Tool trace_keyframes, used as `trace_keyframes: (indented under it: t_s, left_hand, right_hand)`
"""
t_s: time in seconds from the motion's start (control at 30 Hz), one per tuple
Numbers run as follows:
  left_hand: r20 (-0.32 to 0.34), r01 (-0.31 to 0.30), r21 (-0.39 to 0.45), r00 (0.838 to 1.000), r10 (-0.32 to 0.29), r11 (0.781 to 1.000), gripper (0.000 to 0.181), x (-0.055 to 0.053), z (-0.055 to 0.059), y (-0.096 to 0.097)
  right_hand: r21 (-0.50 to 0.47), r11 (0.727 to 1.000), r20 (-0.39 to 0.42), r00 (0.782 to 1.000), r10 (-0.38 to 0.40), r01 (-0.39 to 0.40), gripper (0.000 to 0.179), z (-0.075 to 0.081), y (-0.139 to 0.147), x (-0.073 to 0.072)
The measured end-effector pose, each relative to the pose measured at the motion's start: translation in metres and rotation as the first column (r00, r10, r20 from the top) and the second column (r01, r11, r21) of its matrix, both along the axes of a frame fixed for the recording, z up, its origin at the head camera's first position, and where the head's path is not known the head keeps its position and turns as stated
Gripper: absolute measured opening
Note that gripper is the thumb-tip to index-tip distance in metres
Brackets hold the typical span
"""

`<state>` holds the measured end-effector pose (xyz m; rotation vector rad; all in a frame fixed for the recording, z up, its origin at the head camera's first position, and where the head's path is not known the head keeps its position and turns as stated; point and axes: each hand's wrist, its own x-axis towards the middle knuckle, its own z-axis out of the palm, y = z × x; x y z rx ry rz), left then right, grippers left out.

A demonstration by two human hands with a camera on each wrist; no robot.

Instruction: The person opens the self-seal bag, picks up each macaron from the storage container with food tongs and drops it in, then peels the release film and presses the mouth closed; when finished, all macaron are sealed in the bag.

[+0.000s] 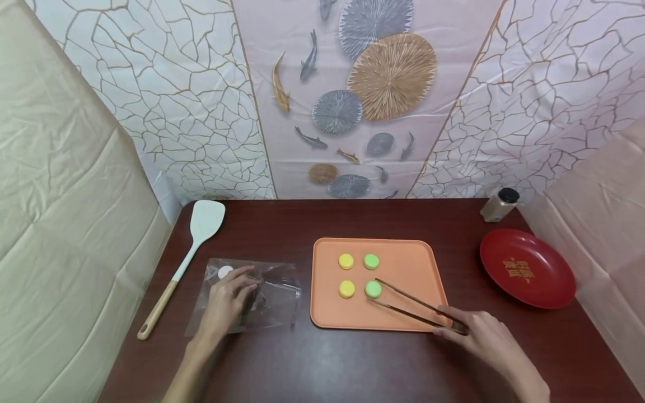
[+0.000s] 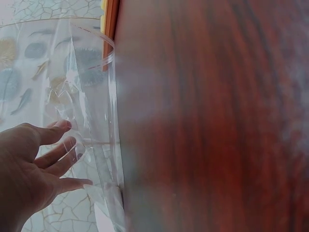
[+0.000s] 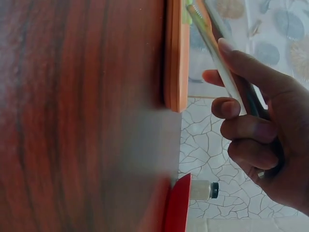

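My left hand (image 1: 228, 299) pinches the upper film of a clear plastic bag (image 1: 277, 299), which stands partly raised in the left wrist view. A white round piece (image 1: 225, 272) shows at the bag's far left, beside my fingers. My right hand (image 1: 486, 338) grips metal tongs (image 1: 410, 315). Their spread tips lie on either side of the nearer green macaron (image 1: 373, 289) on an orange tray (image 1: 408, 263). Another green macaron (image 1: 371, 261) sits behind it, with two yellow macarons (image 1: 346, 261) to the left.
At the left lies a white spatula (image 1: 204, 221) with a wooden handle. To the right of the tray is a red oval plate (image 1: 549, 274) with gold lettering. A small jar (image 1: 499, 206) with a black lid stands behind the plate, near the wall cloth.
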<state>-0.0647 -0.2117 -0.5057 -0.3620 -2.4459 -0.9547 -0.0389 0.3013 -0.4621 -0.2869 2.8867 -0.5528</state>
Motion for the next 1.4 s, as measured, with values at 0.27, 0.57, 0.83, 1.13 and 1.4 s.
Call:
trace_keyframes:
  t_s: [0.27,0.57,0.83,1.13,1.4]
  left_hand:
    - [0.012,0.001,0.008,1.000,-0.001,1.000,0.016,-0.001,-0.001,0.000]
    - [0.006,-0.001,-0.001,1.000,0.001,1.000,0.017,-0.002,-0.003,0.001]
    - [0.020,-0.006,0.004,1.000,0.006,1.000,0.016,-0.001,-0.004,0.000]
    - [0.023,-0.002,-0.006,1.000,0.002,1.000,0.015,-0.002,-0.006,0.001]
    - [0.028,-0.014,-0.001,0.999,0.014,1.000,0.015,-0.001,-0.005,0.000]
  right_hand:
    - [-0.007,1.000,-0.021,1.000,0.018,-0.018,0.049,-0.007,0.002,0.004]
    - [-0.020,0.999,-0.061,0.997,0.043,-0.044,0.044,-0.009,0.004,0.008]
    - [-0.118,0.979,-0.192,0.971,0.141,-0.166,0.037,-0.001,-0.009,-0.001]
    - [-0.204,0.932,-0.152,0.950,0.271,-0.299,0.029,0.006,-0.051,-0.021]
    - [-0.236,0.895,-0.121,0.926,0.359,-0.378,0.036,0.002,-0.089,-0.041]
